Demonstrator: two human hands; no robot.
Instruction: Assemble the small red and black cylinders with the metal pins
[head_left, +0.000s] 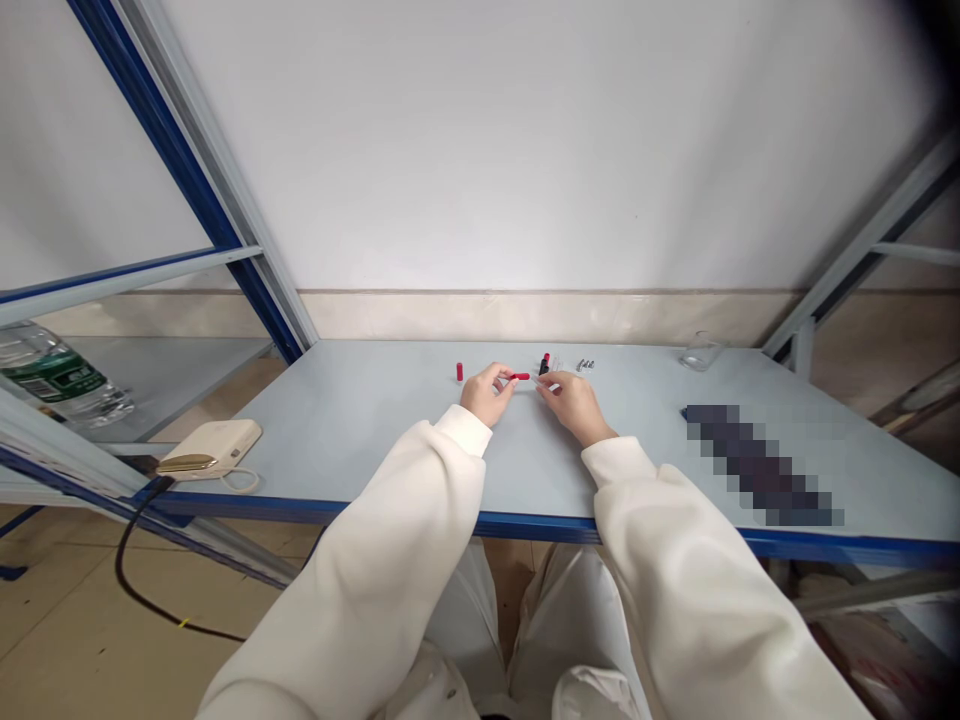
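My left hand [486, 393] pinches a small red tube [520, 377], held level just above the table. Facing it, my right hand [573, 402] has thumb and forefinger closed on a small clear piece [534, 379] at the tube's right end; whether the two parts touch is too small to tell. A short red cylinder [460, 372] stands upright left of my left hand. Just behind my right hand are black parts with red tops [544, 362] and some clear pieces [556, 363]. Several small shiny metal parts [585, 365] lie to their right.
A clear cup-like container [700, 352] lies at the table's back right. A blurred-out dark long item [761, 465] rests front right. On the left are a cream power bank [214, 447] with a cable and a water bottle [60, 380]. Blue-grey frame posts [247, 270] flank the table [360, 420].
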